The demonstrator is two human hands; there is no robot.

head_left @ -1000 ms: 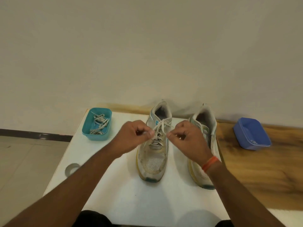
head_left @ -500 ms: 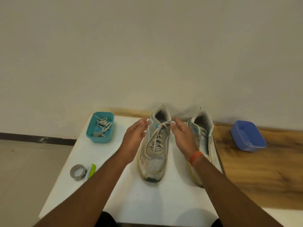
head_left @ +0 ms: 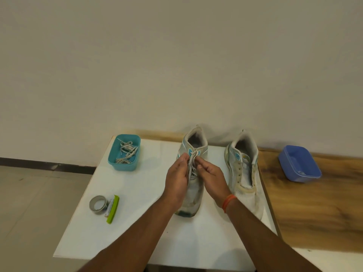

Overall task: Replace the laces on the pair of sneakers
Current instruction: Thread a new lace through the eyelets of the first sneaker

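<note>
Two worn white sneakers with teal marks stand on the white table (head_left: 137,193), toes toward me. The left sneaker (head_left: 191,203) is laced with a white lace (head_left: 193,154), knotted near its top eyelets. My left hand (head_left: 176,179) and my right hand (head_left: 213,177) meet over that sneaker's tongue, each pinching the lace just below the knot. The right sneaker (head_left: 243,173) has bare eyelets and no lace. A teal tub (head_left: 135,152) at the table's back left holds a tangle of laces (head_left: 125,154).
An empty blue tub (head_left: 299,163) sits on the wooden surface (head_left: 314,209) to the right. A grey tape roll (head_left: 97,204) and a green cutter (head_left: 113,209) lie near the table's left edge. A wall rises right behind the sneakers.
A second ago both hands pulled the lace ends apart, then they opened beside the left sneaker. Now they have closed in and pinch the lace at the knot.
</note>
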